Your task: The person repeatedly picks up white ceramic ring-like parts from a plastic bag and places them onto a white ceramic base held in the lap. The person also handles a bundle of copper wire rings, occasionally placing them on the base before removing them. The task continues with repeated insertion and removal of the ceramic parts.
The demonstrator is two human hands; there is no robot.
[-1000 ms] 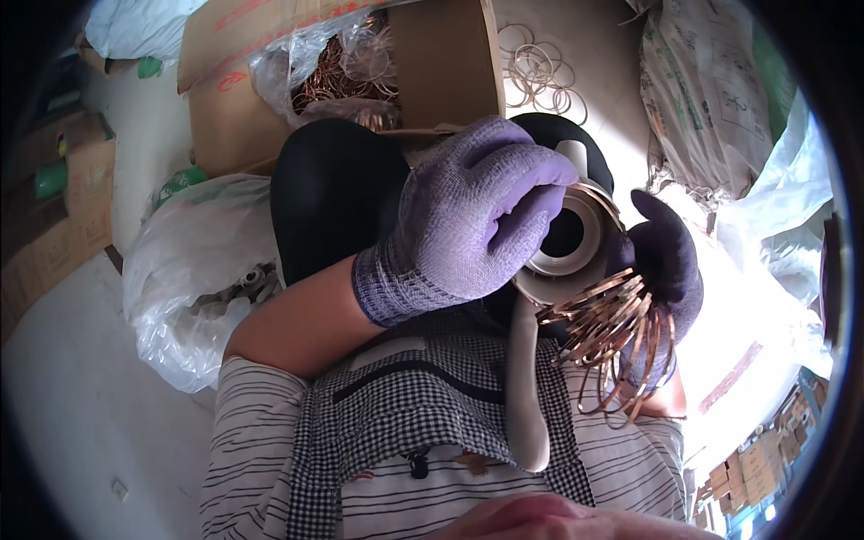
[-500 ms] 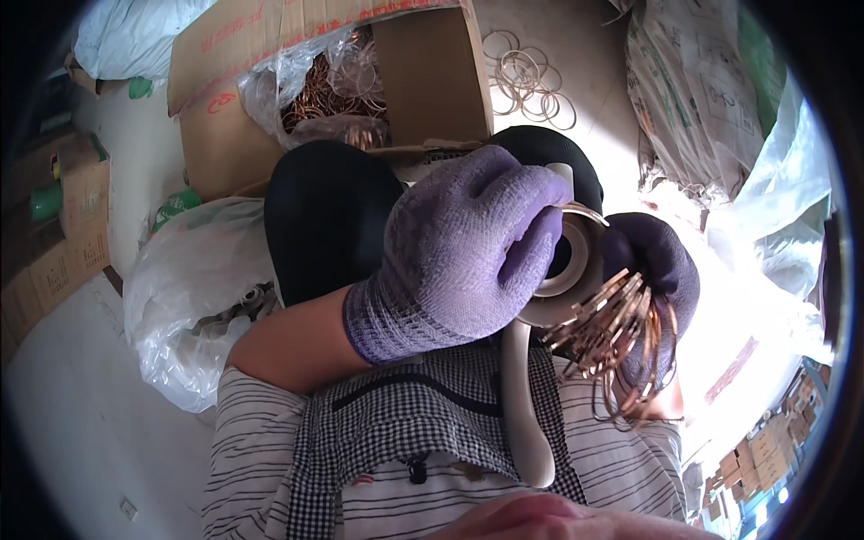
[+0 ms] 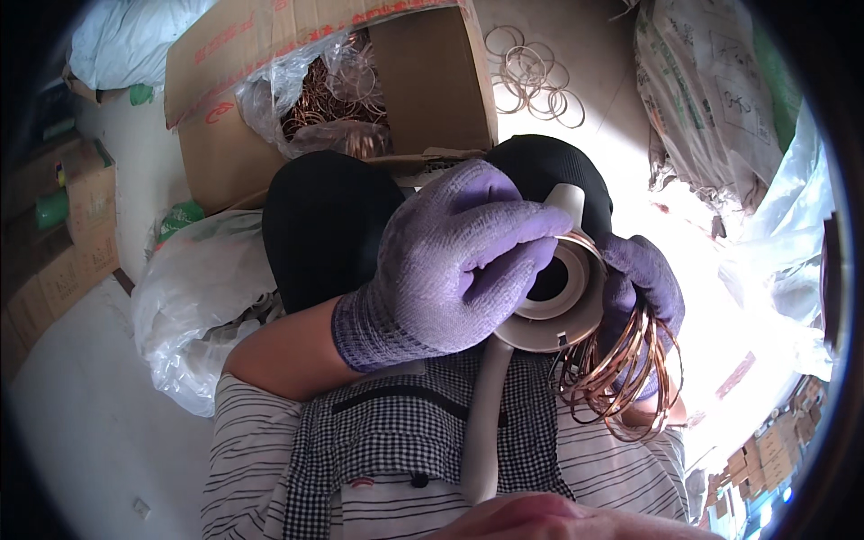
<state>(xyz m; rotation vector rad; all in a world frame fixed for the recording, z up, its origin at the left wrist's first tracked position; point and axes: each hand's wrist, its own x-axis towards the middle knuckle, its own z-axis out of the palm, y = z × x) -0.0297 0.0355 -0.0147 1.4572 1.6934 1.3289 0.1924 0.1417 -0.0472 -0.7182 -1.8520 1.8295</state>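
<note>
Right hand partly behind copper rings

The pale handle has swung leftward, and the copper rings hang lower.

We wear purple gloves with darker, speckled cuffs, a black-and-white checked apron, a white shirt with dark stripes, and black trousers; we see coppery brown rings, an off-white handled part, and a brown carton with red print
</note>
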